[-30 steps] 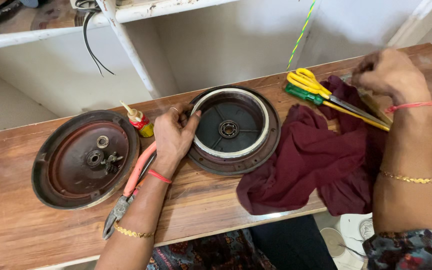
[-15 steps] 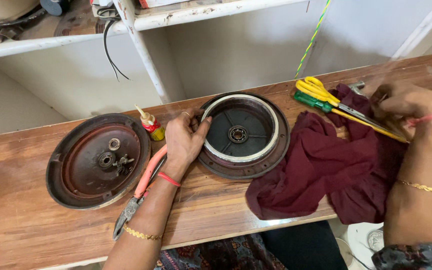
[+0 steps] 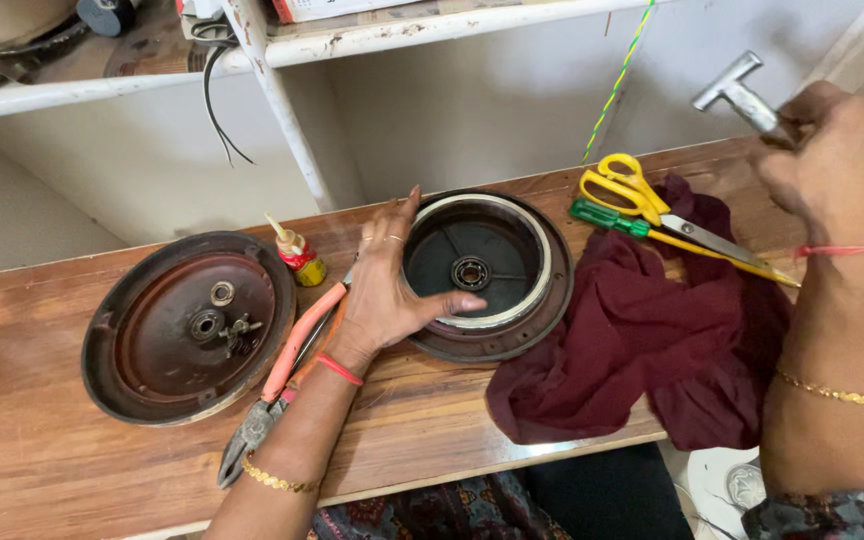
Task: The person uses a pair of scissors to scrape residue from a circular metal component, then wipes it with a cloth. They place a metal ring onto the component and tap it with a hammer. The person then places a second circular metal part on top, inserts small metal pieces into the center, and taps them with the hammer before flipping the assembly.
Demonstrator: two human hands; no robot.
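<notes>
My left hand (image 3: pixel 387 285) rests on the left rim of a round dark metal housing (image 3: pixel 512 300) with a bearing at its centre and a pale ring inside; fingers spread, thumb over the rim. My right hand (image 3: pixel 832 165) is raised at the far right, closed around the handle of a metal hammer (image 3: pixel 737 92) whose head points up and left. A second, rust-brown round cover (image 3: pixel 142 340) lies to the left on the wooden bench (image 3: pixel 42 460).
Orange-handled pliers (image 3: pixel 272 385) lie under my left wrist. A small yellow and red oil bottle (image 3: pixel 297 255) stands behind them. Yellow scissors (image 3: pixel 632 190) and a green-handled screwdriver (image 3: pixel 602 217) lie on a maroon cloth (image 3: pixel 642 340). A white shelf frame (image 3: pixel 282 110) stands behind.
My right hand has lifted from the bench beside the scissors and now holds a hammer up in the air. My left hand stays on the housing rim, fingers spread wider.
</notes>
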